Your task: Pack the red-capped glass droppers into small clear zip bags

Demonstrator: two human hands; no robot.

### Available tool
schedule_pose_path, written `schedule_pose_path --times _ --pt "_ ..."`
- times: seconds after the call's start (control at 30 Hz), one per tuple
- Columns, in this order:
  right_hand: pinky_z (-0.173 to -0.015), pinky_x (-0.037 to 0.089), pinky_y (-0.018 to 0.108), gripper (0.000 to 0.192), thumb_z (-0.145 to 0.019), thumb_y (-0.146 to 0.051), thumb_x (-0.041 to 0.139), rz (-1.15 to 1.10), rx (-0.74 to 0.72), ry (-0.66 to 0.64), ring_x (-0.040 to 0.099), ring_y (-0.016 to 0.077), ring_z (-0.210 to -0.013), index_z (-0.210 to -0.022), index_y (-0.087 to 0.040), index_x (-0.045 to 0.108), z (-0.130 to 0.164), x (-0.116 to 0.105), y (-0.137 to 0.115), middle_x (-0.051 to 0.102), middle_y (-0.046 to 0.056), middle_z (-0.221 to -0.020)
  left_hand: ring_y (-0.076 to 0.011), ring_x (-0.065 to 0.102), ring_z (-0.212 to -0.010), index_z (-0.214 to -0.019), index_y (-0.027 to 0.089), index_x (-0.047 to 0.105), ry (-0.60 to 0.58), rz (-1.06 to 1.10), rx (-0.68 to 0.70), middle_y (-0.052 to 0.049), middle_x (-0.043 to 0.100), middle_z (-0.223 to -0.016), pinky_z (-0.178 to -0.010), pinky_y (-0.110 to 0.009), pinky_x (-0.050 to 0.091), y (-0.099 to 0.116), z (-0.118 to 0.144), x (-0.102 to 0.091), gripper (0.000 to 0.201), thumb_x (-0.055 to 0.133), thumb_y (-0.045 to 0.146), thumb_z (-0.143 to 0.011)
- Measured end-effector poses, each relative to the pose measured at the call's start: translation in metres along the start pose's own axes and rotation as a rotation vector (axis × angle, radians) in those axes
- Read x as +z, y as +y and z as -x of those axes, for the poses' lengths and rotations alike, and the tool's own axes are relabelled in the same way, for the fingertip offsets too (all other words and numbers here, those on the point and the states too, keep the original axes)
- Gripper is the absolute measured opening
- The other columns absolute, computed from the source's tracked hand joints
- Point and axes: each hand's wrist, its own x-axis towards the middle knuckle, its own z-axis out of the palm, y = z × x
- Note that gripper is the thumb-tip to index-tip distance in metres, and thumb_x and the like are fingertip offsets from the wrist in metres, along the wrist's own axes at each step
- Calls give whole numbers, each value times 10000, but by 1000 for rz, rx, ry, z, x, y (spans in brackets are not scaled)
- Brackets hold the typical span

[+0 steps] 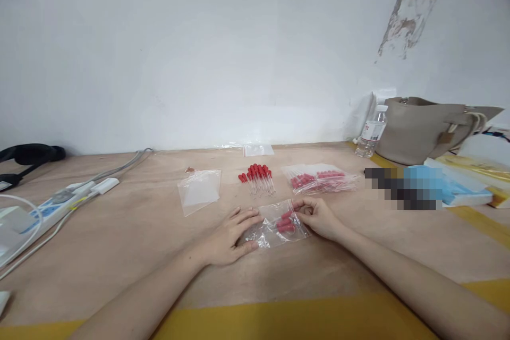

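Observation:
A clear plastic bag (266, 238) lies flat on the table in front of me, with a few red-bulbed droppers (286, 228) inside, their bulbs toward the right end. My left hand (229, 236) rests on the bag's left part, fingers stretched out and thumb along its lower edge. At the right edge, my right hand (316, 218) is closed, its fingertips pinching the bag close beside the uppermost bulb. Just behind sits a loose bunch of red-bulbed droppers (258, 172). Filled bags of droppers (322, 178) are piled to its right, and flat clear bags (201, 191) lie left.
A water bottle (372, 133) and a grey-beige handbag (418, 130) stand at the back right, near a blue packet (458, 186). On the left are a power strip (59, 199) with cables and black headphones (32, 156). Another small bag (258, 150) lies by the wall.

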Motion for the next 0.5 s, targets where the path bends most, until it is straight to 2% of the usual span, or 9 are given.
schedule_pose_path --times 0.13,0.2,0.3,0.4,0.5 --pt "-646 496 302 366 -621 -389 654 -115 10 -123 631 173 -693 -888 -154 570 3 3 1 661 35 -727 -227 230 -1291 -1344 246 265 -6 -13 0 -54 278 -1402 -1074 -447 130 -2 0 1 529 400 451 -875" --pt "-692 492 322 350 -649 -399 627 -110 -8 -130 630 182 -743 -891 -154 568 2 3 5 664 54 -791 -223 226 -1293 -1346 244 261 -3 -18 1 -60 274 -1403 -1074 -445 131 -3 0 2 532 395 455 -877" --pt "-654 486 307 294 -675 -396 592 5 -51 -20 616 170 -705 -835 -150 573 -1 0 10 655 64 -799 -222 216 -1297 -1337 280 279 -8 -24 17 -50 272 -1405 -1067 -463 128 -3 0 2 493 384 445 -885" --pt "-598 463 275 221 -695 -345 558 205 -123 160 583 149 -636 -798 -151 573 -8 -6 11 635 46 -728 -226 220 -1297 -1299 339 339 -30 -32 36 -26 262 -1410 -1054 -491 130 -2 -1 1 413 371 426 -896" --pt "-577 431 249 147 -699 -270 532 443 -209 278 548 129 -594 -774 -154 584 -20 -11 4 614 25 -676 -227 220 -1296 -1281 320 371 -33 -18 29 -30 270 -1406 -1055 -488 133 0 -1 -1 399 378 421 -895"
